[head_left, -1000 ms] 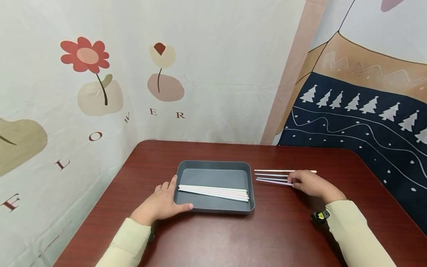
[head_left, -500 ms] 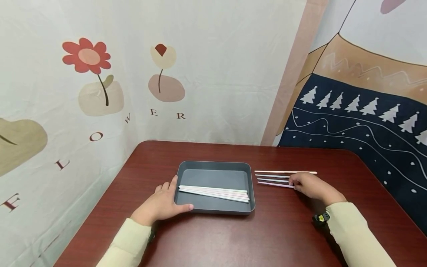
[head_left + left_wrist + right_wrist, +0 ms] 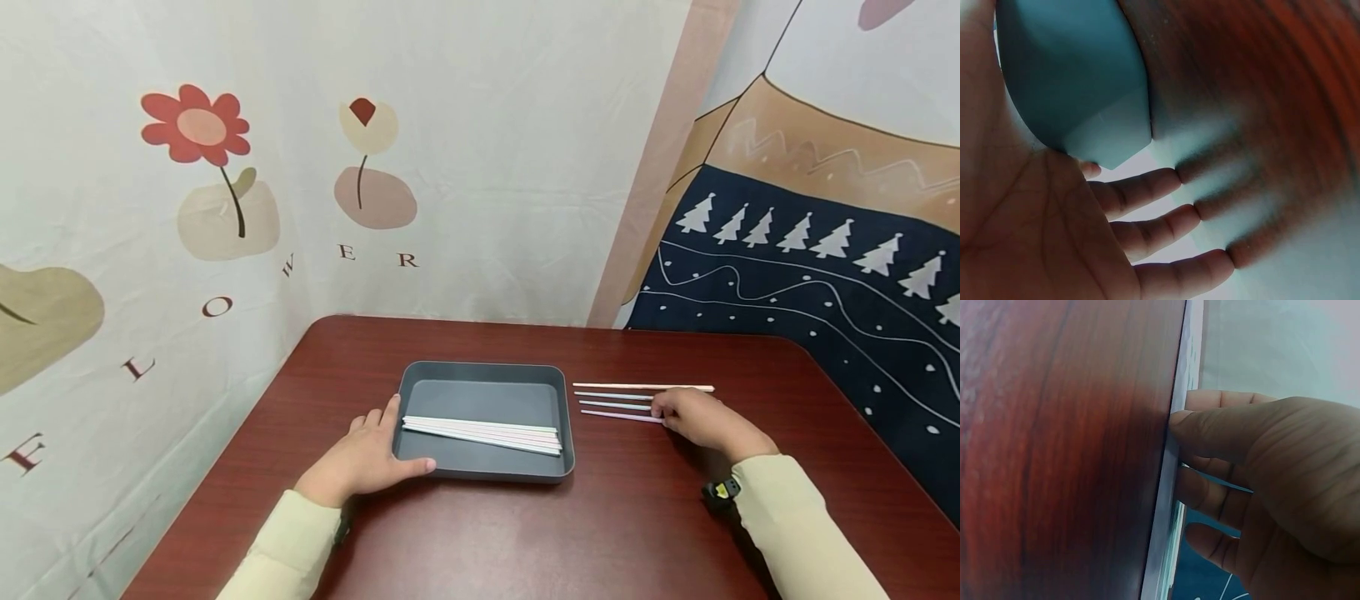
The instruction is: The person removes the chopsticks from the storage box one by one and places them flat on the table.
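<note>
A dark grey rectangular tray [image 3: 480, 396] sits on the table with a bundle of pale chopsticks [image 3: 480, 435] lying along its front half. My left hand [image 3: 360, 458] rests against the tray's left side, fingers extended and thumb over the front rim; the left wrist view shows its palm beside the tray wall [image 3: 1079, 75]. To the right of the tray, several chopsticks lie spaced apart, pointing sideways. My right hand [image 3: 693, 417] pinches the nearest, a lilac chopstick [image 3: 618, 416], near its right part. In the right wrist view, the thumb presses its near side, fingers beyond it.
A cream chopstick [image 3: 630, 387] lies farthest back, with pale blue chopsticks [image 3: 615, 406] between it and the lilac one. The reddish-brown table [image 3: 480, 533] ends at a white printed curtain [image 3: 495, 167] behind and a dark blue printed cloth [image 3: 795, 267] on the right.
The lilac chopstick has shifted slightly toward me, widening its gap from the pale blue ones, with my right hand moving slightly along. My left hand and the tray hold their place.
</note>
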### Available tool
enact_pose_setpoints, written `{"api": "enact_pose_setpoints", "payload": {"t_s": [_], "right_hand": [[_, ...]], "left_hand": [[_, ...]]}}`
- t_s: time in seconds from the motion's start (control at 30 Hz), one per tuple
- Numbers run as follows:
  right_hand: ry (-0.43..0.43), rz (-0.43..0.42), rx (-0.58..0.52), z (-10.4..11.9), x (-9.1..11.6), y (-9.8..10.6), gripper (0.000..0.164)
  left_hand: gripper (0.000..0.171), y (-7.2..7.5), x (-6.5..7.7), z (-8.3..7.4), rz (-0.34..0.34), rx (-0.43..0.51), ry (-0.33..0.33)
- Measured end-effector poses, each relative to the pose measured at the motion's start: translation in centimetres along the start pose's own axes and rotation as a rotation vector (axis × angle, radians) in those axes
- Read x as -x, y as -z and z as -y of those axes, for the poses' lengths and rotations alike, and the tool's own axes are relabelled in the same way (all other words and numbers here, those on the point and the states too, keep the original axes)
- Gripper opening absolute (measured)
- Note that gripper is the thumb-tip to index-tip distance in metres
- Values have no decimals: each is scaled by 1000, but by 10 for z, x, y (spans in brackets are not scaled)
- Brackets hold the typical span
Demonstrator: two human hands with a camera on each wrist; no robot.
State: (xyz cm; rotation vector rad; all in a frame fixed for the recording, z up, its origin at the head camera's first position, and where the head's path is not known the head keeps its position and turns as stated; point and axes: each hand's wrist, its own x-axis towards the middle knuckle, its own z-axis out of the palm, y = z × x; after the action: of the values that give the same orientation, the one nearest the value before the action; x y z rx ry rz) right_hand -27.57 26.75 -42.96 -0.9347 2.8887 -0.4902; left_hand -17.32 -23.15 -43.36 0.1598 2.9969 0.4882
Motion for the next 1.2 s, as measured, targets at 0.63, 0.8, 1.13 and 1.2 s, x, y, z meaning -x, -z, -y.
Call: {"api": "enact_pose_setpoints", "payload": {"t_s": [0.63, 0.8, 1.13, 1.2], "right_hand": [[7, -22, -111, 28, -29, 17, 12], [12, -20, -151, 49, -47, 17, 12], [55, 17, -226, 85, -80, 12, 11], [64, 32, -237, 93, -85, 13, 10]], "left_hand": [[132, 0, -1, 2, 9, 2, 2], [133, -1, -1, 1, 18, 0, 8], [131, -1, -2, 0, 13, -3, 3], [131, -1, -2, 0, 13, -4, 1]]}}
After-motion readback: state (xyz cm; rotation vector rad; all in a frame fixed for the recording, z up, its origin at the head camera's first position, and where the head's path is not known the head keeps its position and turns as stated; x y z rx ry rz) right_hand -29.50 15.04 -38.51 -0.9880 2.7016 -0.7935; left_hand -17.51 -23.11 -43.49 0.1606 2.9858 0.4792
